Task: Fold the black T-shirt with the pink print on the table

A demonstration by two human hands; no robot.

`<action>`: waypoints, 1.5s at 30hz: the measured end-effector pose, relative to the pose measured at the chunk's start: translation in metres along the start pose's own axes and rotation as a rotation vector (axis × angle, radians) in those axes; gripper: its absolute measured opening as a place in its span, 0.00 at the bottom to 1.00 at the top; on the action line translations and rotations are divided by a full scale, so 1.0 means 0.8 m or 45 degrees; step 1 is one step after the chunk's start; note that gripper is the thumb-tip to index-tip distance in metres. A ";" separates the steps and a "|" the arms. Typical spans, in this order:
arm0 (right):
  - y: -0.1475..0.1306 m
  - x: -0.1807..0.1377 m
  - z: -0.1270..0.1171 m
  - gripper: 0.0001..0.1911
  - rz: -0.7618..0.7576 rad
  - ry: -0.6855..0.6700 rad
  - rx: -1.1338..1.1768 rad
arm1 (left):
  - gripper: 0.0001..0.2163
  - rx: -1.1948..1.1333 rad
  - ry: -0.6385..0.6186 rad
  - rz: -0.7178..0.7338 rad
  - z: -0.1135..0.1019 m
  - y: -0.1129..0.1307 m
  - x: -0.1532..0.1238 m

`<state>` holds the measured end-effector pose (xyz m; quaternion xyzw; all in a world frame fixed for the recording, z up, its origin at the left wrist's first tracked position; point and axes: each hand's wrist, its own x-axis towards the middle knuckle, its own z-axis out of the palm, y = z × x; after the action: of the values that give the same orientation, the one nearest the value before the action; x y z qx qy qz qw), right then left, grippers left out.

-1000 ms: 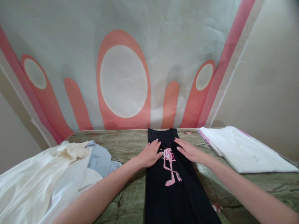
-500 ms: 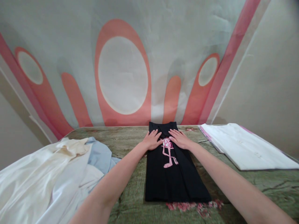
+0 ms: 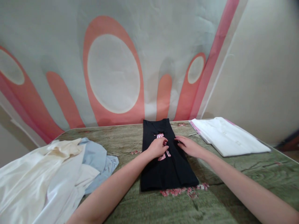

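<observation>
A black garment, folded into a long strip with a pink figure and lettering on its front, lies flat on the table. My left hand is over the printed part, its fingers loosely curled with a gap to the thumb; it covers some of the print. At the garment's right edge is my right hand, fingers bent and apart from the thumb, the tips at or just by the cloth. No cloth is visibly gripped in either hand.
On the left of the wood-patterned table is a loose heap of cream and white cloth with light blue cloth. A folded white garment stack lies at the right. Behind the table hangs a pink-and-grey printed backdrop.
My hands have come off their flat, spread position near the garment's upper part and moved toward me. The left fingers have curled over the print; the right hand has shifted to the right edge. The view has turned slightly.
</observation>
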<state>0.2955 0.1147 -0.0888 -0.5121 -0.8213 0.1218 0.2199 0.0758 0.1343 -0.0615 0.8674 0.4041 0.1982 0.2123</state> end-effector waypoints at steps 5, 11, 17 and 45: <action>-0.018 -0.040 -0.002 0.21 -0.046 -0.036 -0.049 | 0.18 -0.019 0.033 -0.152 0.018 0.007 0.005; -0.033 -0.068 -0.013 0.25 -0.137 -0.084 -0.082 | 0.20 0.020 0.155 -0.066 0.027 0.010 -0.007; -0.060 -0.074 -0.030 0.11 -0.280 -0.044 -0.009 | 0.19 -0.091 0.105 -0.046 0.027 0.012 -0.014; -0.057 -0.065 -0.013 0.07 -0.028 0.201 0.318 | 0.11 -0.441 -0.382 -0.254 -0.010 0.045 -0.032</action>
<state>0.2845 0.0475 -0.0722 -0.4799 -0.7854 0.1800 0.3470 0.0785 0.0951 -0.0403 0.7936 0.4118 0.1116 0.4338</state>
